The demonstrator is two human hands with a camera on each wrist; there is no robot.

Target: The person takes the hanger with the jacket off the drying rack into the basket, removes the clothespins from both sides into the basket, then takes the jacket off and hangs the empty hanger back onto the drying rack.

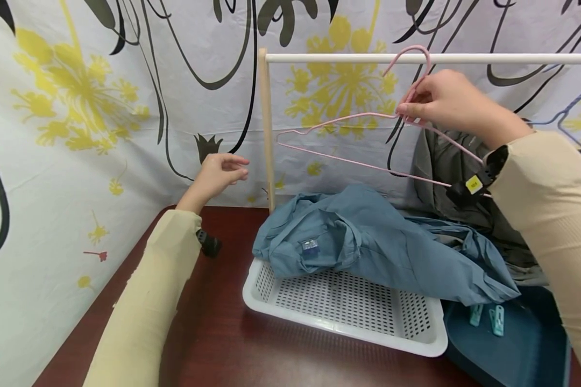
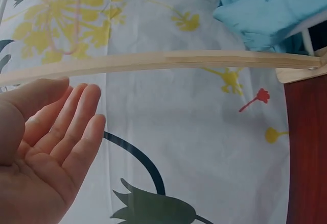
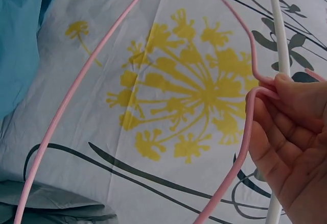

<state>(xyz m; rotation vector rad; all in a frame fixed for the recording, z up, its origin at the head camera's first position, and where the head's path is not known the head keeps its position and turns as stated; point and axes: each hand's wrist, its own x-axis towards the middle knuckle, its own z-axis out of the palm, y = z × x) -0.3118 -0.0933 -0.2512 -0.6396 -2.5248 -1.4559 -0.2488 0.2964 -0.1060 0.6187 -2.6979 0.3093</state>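
My right hand [image 1: 450, 102] pinches a pink clothes hanger [image 1: 339, 157] at the neck below its hook. In the head view the hook overlaps the white rail [image 1: 319, 58] of a rack. The right wrist view shows the thumb and fingers [image 3: 265, 127] closed on the pink wire. My left hand [image 1: 218, 174] is raised left of the rack's wooden post [image 1: 267, 129], fingers loosely bent, holding nothing. Under the hanger, a blue shirt [image 1: 368, 236] with a label at its collar lies across the back of a white basket [image 1: 344, 325].
A dark blue bin [image 1: 513, 355] right of the basket holds teal clothespins [image 1: 497, 321]. Behind the shirt is grey clothing [image 1: 465, 161]. A blue hanger [image 1: 566, 115] is on the rail's right side. Everything stands on a dark red table [image 1: 218, 322] before a patterned cloth [image 1: 126, 80].
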